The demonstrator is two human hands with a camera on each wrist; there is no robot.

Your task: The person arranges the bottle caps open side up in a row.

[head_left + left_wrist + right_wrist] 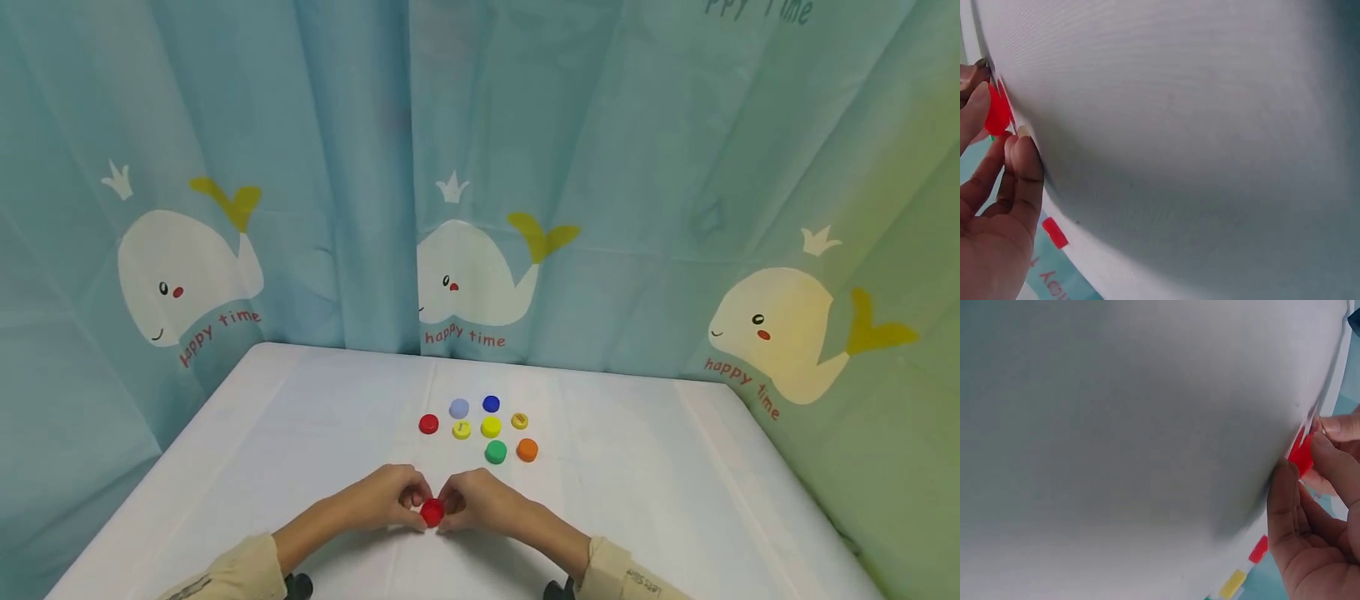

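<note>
At the near middle of the white table, a red bottle cap [432,512] sits between both hands, its hollow side showing in the head view. My left hand [386,497] pinches its left side between thumb and fingers. From the other side my right hand [486,505] pinches it the same way. Both wrist views show the red cap, [997,112] low by the tabletop, with fingertips around its edge. Just beyond the hands lie a green cap [496,452], an orange cap [527,451] and another red cap [428,424].
Farther back are a light blue cap [459,408], a dark blue cap [491,404], a bright yellow cap [491,427], a yellow cap with a dark mark [461,430] and a golden cap [519,421]. Behind the white table [637,500] hangs a whale-printed curtain [637,208].
</note>
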